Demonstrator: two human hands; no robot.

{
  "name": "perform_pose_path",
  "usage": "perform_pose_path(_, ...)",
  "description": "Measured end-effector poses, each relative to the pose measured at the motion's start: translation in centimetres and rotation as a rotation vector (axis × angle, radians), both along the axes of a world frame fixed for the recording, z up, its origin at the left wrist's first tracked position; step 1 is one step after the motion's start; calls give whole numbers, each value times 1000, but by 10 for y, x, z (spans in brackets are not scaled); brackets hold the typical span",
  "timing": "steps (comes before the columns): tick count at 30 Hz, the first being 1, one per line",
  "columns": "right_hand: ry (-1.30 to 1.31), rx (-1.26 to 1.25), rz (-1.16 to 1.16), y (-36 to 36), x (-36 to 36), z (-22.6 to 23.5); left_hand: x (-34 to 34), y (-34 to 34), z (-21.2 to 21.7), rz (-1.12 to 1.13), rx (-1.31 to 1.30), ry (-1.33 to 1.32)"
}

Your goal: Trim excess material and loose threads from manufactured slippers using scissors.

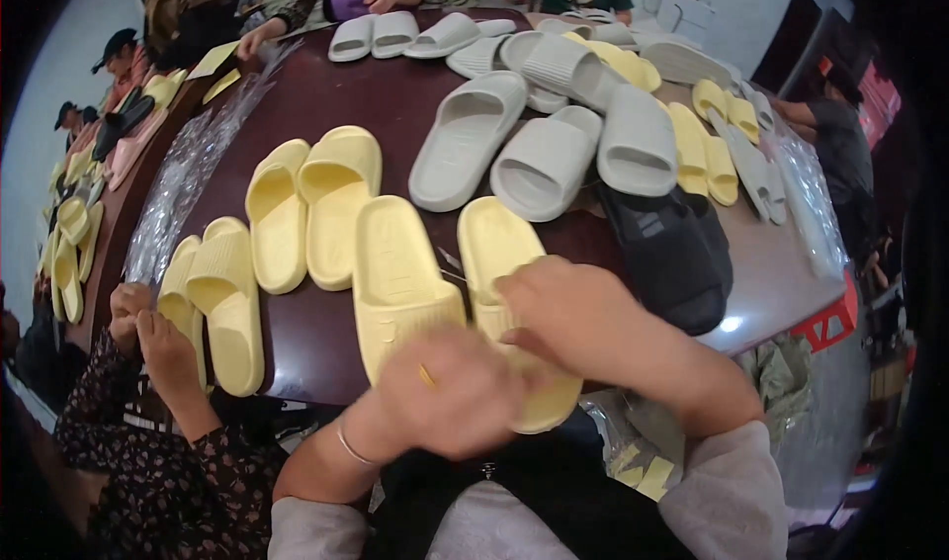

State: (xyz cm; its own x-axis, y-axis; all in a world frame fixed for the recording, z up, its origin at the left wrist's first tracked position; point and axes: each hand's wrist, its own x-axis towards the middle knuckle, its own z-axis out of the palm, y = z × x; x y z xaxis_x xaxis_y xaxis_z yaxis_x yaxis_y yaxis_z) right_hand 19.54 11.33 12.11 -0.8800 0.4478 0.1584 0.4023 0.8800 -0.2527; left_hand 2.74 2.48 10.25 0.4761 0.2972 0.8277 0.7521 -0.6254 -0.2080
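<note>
In front of me, a yellow slide slipper (496,239) lies at the table's near edge, its lower end jutting past it. Across its strap, my right hand (568,308) is closed with bent fingers, gripping it. My left hand (450,392), smeared by motion, is over the lower part of that slipper; its fingers cannot be made out. A second yellow slipper (395,254) lies just to the left, its lower end partly behind my left hand. A thin pale strip (450,261) shows between the two slippers.
More yellow slippers (316,204) stand to the left. Grey slippers (549,160) are heaped ahead, beside a black pair (672,258) at right. A neighbour's hands (158,338) are at the left edge. Clear plastic wrap (198,179) runs along the dark table's left side.
</note>
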Motion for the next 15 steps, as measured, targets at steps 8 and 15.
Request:
perform_pose_path(8, -54, -312, 168, -4, 15, 14, -27, 6, -1, 102, -1047, -183)
perform_pose_path(15, 307, 211, 224, -3, 20, 29, -29, 6, 12, -78, -1060, -369)
